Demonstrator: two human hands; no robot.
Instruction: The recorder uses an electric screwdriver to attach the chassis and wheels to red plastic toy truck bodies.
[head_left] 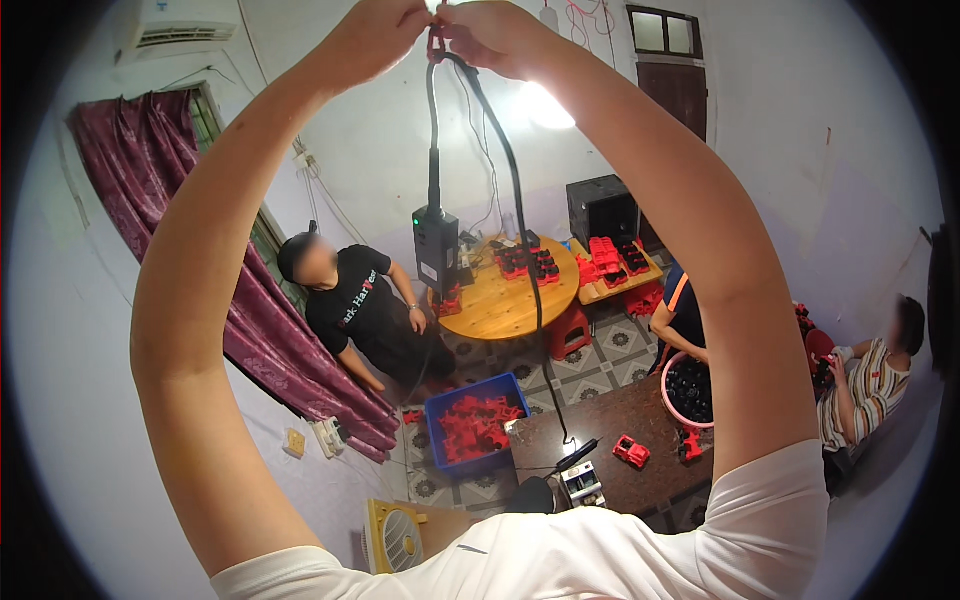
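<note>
Both arms are raised overhead, so my left hand (392,28) and my right hand (492,38) meet at the top edge of the view. Their fingers are closed around a small red loop-like piece (437,44), whose exact kind I cannot make out. Just below the fingers, a black cable (512,160) bends over and hangs down. One side of it runs to a black power adapter box (436,250) with a green light, dangling in the air. The other side drops toward the dark table (540,445), where a black-and-white device (582,484) stands.
A red toy car (631,451) lies on the dark table. Beyond are a blue crate (435,440) of red parts, a round wooden table (490,322) and a pink basin (674,408). One person (365,310) stands left; others are at right. A yellow fan (400,535) is near me.
</note>
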